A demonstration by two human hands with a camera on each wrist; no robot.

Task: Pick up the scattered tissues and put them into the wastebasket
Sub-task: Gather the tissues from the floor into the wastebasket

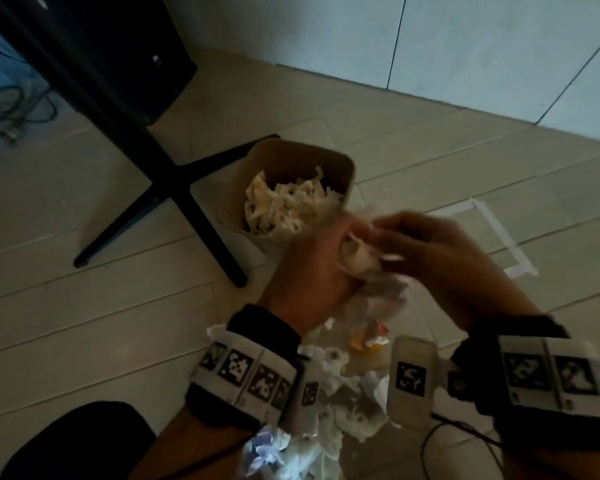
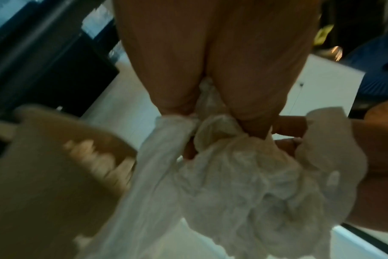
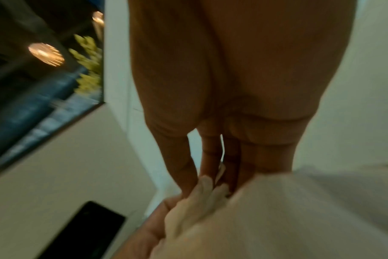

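Just short of the bin, both hands — left, right — pinch one crumpled tissue wad; light, soft, likely to shed — best gripped at its bunched middle.

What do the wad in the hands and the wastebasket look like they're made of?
Wad: thin white tissue paper, matte, judging by its soft crumples and limp hanging folds; both the left hand and right hand grip it. Wastebasket: smooth tan walls with rounded corners, probably matte plastic, though blur leaves card possible.
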